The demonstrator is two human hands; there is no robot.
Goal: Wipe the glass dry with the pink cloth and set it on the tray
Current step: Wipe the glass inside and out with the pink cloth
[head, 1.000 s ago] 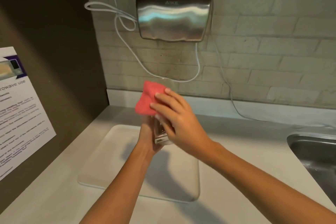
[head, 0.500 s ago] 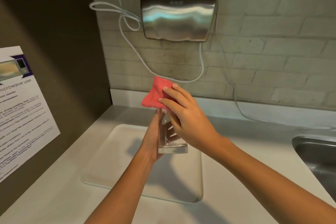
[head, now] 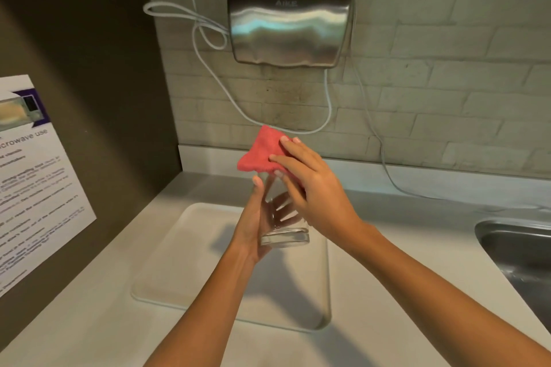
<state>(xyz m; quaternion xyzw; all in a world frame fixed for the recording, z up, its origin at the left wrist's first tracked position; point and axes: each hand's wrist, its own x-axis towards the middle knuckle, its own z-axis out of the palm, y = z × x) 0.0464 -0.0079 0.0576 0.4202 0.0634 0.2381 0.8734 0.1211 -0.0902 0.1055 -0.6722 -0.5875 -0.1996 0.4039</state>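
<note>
A clear drinking glass (head: 283, 232) is held upright in the air above the white tray (head: 190, 262). My left hand (head: 253, 226) wraps around the glass from the left, fingers showing through it. My right hand (head: 310, 188) presses the pink cloth (head: 262, 152) against the glass's upper part and rim. The cloth bunches up above the rim and hides the glass's top. The tray lies flat on the white counter below both hands.
A steel hand dryer (head: 289, 21) hangs on the brick wall, with white cables (head: 208, 36) looping beside it. A steel sink (head: 521, 250) sits at the right edge. A printed notice (head: 32, 182) is stuck on the dark left wall.
The glass's thick base, mostly hidden behind my right hand before, has come into view. The pink cloth stays pressed at the top of the glass.
</note>
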